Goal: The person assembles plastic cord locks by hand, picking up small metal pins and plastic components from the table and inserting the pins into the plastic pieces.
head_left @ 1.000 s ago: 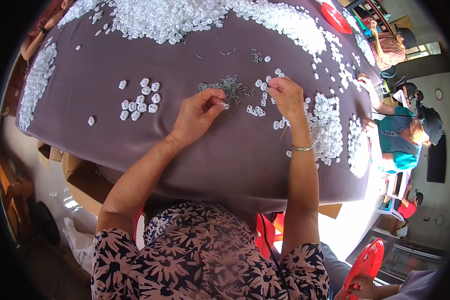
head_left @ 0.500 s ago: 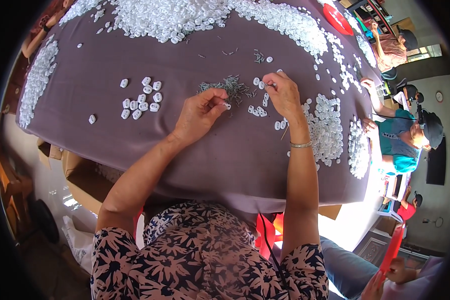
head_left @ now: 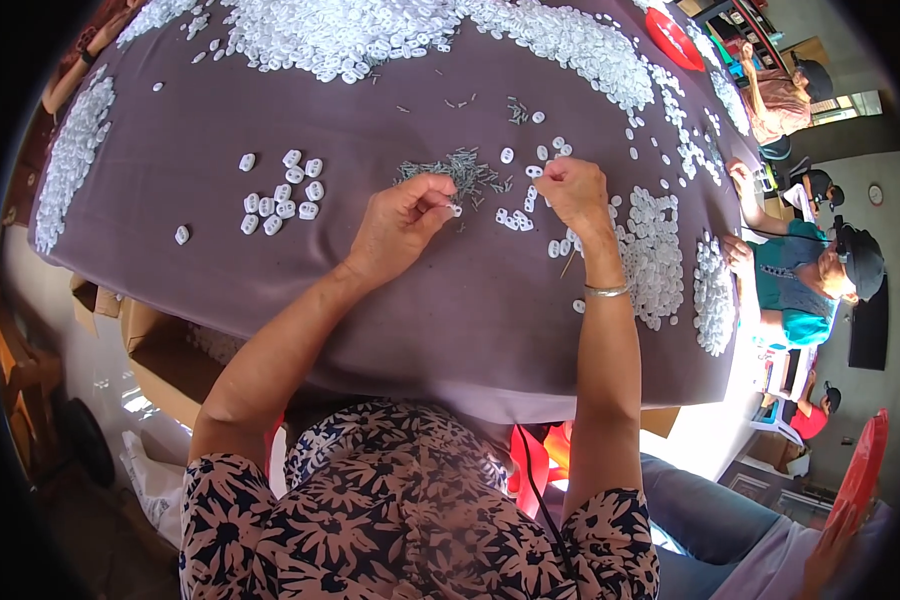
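Between the thumb and fingers of my left hand [head_left: 402, 228] is a small white plastic piece [head_left: 456, 211], its tip showing past the fingertips. Just beyond that hand lies a heap of small grey screws [head_left: 455, 170]. My right hand [head_left: 578, 195] is closed over a few loose white pieces, its fingertips beside one oval piece [head_left: 534, 172]. Whatever its fingers hold is hidden. Between the hands sits a little cluster of white pieces [head_left: 515, 220]. To the left, a group of two-holed white pieces [head_left: 285, 208] rests on the brown cloth [head_left: 370, 325].
Large heaps of white pieces [head_left: 340, 35] cover the far side, and another pile [head_left: 653, 260] lies right of my right forearm. A red bowl [head_left: 674, 38] stands far right. Co-workers sit along the right edge, one in teal [head_left: 805, 270]. An open cardboard box [head_left: 175, 360] is below the left edge.
My right hand has shifted slightly right and nearer, its fingers curled in, and loose white pieces by it lie differently. My left hand stays put. At lower right, a red object has been raised.
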A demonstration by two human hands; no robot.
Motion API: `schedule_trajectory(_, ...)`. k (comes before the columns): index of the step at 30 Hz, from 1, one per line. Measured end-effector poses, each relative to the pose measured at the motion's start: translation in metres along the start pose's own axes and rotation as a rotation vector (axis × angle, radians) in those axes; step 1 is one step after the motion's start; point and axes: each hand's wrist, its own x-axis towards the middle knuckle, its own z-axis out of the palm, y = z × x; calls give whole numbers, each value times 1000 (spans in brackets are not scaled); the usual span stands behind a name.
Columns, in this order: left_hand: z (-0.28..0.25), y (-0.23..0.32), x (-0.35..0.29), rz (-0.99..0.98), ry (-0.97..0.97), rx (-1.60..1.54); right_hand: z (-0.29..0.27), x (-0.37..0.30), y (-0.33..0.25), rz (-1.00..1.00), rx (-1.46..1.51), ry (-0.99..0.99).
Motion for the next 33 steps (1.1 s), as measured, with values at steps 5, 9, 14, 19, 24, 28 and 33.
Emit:
schedule_trajectory(5,-1,-1,0,22,12,5,-10,-9,-3,45,71,-110)
schedule_trajectory(9,-2,3,0,-11,-5,40,-26,-5,2,102,284,-94)
schedule_trajectory(14,-1,1,-1,21,6,35,-34,5,6,74,224,-109)
schedule_trajectory(19,0,-1,0,17,6,14,-37,-2,21,106,378,-128)
schedule_trajectory(24,-1,-3,0,8,4,6,-26,-33,13,90,452,-194)
schedule_trajectory(28,-2,-2,-1,6,7,3,-28,-37,-1,59,360,-219)
schedule_trajectory(33,0,2,0,14,3,17,-32,-21,12,57,349,-60)
